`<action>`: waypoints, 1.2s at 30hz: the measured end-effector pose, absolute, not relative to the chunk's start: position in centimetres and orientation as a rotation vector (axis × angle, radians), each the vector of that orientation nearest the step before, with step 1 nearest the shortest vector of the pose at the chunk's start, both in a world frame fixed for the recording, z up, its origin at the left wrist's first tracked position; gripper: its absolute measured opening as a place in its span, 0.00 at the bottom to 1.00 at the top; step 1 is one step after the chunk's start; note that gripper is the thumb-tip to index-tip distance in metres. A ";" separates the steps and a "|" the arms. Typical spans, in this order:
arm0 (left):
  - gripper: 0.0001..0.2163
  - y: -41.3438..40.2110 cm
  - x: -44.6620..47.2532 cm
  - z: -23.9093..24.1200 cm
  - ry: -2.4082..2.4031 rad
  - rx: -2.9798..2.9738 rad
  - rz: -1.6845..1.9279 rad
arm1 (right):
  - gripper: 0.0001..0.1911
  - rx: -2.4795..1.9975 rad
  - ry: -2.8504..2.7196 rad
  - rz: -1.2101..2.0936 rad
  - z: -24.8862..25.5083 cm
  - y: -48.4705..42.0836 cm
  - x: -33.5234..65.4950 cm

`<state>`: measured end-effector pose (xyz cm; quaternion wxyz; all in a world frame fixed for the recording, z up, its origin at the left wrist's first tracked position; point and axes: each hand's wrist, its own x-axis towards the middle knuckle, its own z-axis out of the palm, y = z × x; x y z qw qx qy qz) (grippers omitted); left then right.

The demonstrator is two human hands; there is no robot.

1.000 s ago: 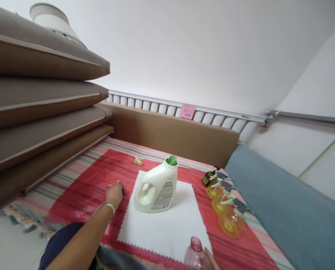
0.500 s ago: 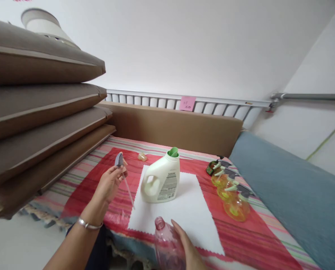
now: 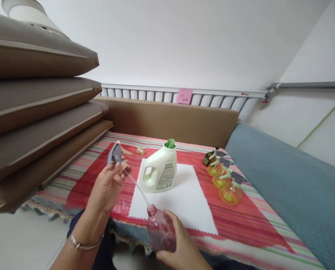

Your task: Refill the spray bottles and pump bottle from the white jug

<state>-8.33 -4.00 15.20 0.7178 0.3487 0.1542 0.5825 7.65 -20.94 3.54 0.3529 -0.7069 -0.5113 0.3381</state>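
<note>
My left hand (image 3: pixel 107 186) is closed round a grey spray trigger head (image 3: pixel 115 153), whose thin clear tube (image 3: pixel 137 186) slants down to the mouth of a pink transparent bottle (image 3: pixel 160 231). My right hand (image 3: pixel 181 247) grips that bottle from below and holds it just in front of the table's near edge. A white detergent jug (image 3: pixel 158 170) with an open green spout stands upright on a white cloth (image 3: pixel 181 204) beyond the hands.
The white cloth lies on a red sheet (image 3: pixel 91 176) over a striped cover. Several orange spray bottles (image 3: pixel 226 183) line up at the right. A small cap (image 3: pixel 140 150) lies behind the jug. Stacked brown cushions (image 3: pixel 38 112) sit left, a blue cushion (image 3: pixel 285 187) right.
My left hand picked the trigger head up off the red sheet and brought its tube to the bottle's mouth. My right hand raised the pink bottle into view.
</note>
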 end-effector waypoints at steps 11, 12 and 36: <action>0.09 -6.7 -6.0 12.6 0.350 0.761 1.146 | 0.46 -1.652 -1.254 0.872 6.9 -19.5 7.1; 0.11 -7.1 -5.8 12.3 0.355 0.762 1.104 | 0.46 -1.628 -1.240 0.878 7.5 -19.5 7.1; 0.17 -8.7 -5.3 10.8 0.446 0.819 1.016 | 0.42 -1.440 -1.207 0.918 11.0 -20.7 7.0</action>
